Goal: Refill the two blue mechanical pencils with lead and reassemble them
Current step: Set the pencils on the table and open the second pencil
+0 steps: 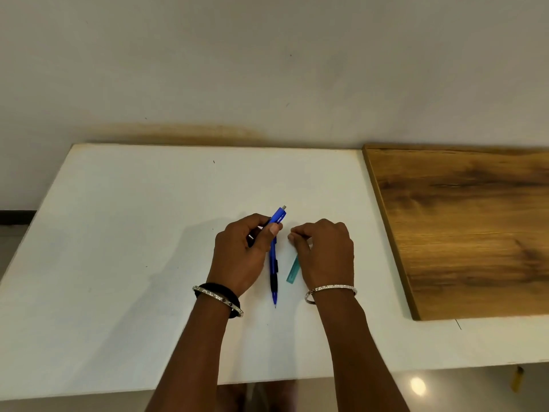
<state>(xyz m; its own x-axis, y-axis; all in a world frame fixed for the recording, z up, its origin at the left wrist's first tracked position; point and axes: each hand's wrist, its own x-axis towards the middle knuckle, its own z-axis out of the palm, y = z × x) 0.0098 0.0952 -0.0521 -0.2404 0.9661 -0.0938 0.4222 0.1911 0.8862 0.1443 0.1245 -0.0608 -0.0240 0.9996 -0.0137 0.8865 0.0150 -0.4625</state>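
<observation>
Left forearm (202,346) and right forearm (347,346) enter from 6 o'clock and run toward 12; the 2 hands sit near each other but apart. Left hand (242,254), at 9 o'clock of the right: fingers and thumb curled round a blue pencil (278,216), its cap end pointing to 1 o'clock. Right hand (325,251): back up, fingers curled, thumb and forefinger tips together, pointing to 9 o'clock; anything between them is too small to tell.

A white table (133,233) carries a wooden board (463,233) on its right side. Near the middle lie a blue pencil (273,278) and, just beside it, a teal lead case (292,272).
</observation>
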